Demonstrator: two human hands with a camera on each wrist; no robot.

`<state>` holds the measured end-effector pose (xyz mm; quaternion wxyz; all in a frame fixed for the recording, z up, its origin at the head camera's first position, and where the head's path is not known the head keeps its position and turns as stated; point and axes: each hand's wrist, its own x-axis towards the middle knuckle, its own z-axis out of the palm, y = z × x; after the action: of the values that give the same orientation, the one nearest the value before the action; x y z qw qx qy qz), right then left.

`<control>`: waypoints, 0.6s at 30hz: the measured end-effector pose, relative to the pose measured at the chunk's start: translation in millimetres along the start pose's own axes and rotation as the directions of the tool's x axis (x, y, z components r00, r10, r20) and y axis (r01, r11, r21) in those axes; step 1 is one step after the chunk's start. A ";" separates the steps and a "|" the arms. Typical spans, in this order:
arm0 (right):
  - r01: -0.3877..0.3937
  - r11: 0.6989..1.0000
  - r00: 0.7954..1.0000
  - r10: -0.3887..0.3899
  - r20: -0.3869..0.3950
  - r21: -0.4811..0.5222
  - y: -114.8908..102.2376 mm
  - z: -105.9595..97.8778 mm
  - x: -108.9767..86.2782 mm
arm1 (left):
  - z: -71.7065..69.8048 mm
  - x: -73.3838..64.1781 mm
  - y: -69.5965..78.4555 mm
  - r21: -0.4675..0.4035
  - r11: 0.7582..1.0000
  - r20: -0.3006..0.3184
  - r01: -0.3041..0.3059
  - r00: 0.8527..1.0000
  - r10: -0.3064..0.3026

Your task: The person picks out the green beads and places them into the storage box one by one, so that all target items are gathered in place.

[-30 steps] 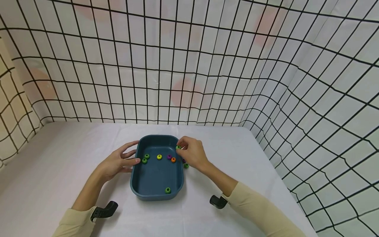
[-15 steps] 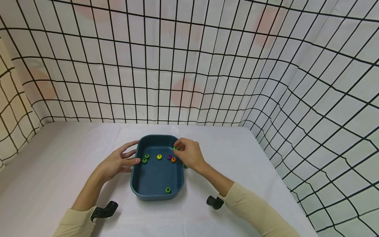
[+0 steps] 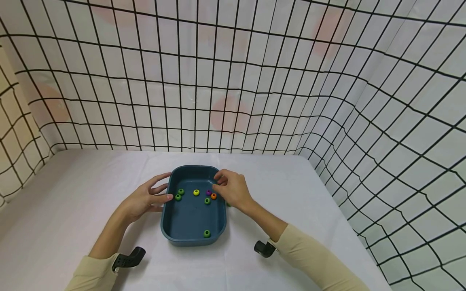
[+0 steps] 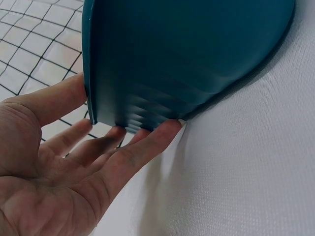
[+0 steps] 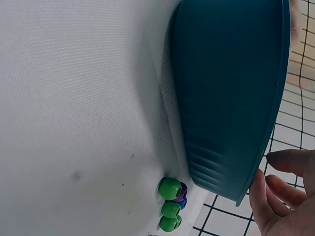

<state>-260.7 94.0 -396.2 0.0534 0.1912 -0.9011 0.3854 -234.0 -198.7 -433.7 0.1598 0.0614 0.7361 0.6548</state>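
Holding the tray (image 3: pixel 193 220) lightly: our left hand (image 3: pixel 147 197) | gripping nothing, partly spread: our right hand (image 3: pixel 234 188), near the purple bead (image 3: pixel 209 193)

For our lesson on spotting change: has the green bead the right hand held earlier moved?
Yes: against the tray, the green bead has gone down and left, now beside the orange bead.

I'm facing a white-covered table (image 3: pixel 54 218), black grid netting (image 3: pixel 196 57) standing behind it and along my left and right. Behind the mesh, white sheeting (image 3: pixel 185 70) with faint reddish blotches (image 3: pixel 223 117); yellowish patch (image 3: pixel 9 109) far left. Soft, diffuse light.
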 end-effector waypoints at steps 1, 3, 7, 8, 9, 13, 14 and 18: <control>0.003 1.000 1.000 -0.003 0.001 -0.001 0.0 -0.1 -0.2 | -0.1 0.0 0.1 -0.002 1.000 0.001 0.001 1.000 -0.001; 0.005 1.000 1.000 -0.005 0.003 0.001 -0.1 -0.4 -0.5 | -0.2 0.0 0.5 -0.007 1.000 0.003 0.003 1.000 -0.003; 0.015 1.000 1.000 -0.015 -0.001 0.005 0.0 -1.4 -0.9 | 0.7 -0.3 1.4 -0.011 1.000 0.013 0.001 1.000 -0.001; 0.014 1.000 1.000 -0.014 -0.002 0.007 -0.1 -1.6 -1.0 | 1.1 -0.4 1.8 -0.012 1.000 0.014 -0.001 1.000 0.001; 0.017 1.000 1.000 -0.017 -0.002 0.010 0.0 -1.8 -1.1 | 1.3 -0.5 2.0 -0.012 1.000 0.017 -0.004 1.000 0.004; 0.026 1.000 1.000 -0.026 -0.005 0.016 0.8 -3.6 -1.6 | 2.2 -1.0 2.5 -0.006 1.000 0.017 -0.011 1.000 0.011; 0.031 0.999 0.999 -0.031 -0.010 0.017 0.9 -4.6 -1.9 | 2.4 -1.1 2.3 -0.003 1.000 0.013 -0.008 1.000 0.009; 0.036 0.999 0.998 -0.035 -0.047 0.017 3.0 -9.3 -2.8 | 2.1 -1.3 1.2 0.006 1.000 0.004 -0.003 1.000 0.003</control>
<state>-259.7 103.4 -392.4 0.0798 0.1985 -0.8927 0.3966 -232.2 -196.9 -432.6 0.1601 0.0643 0.7378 0.6526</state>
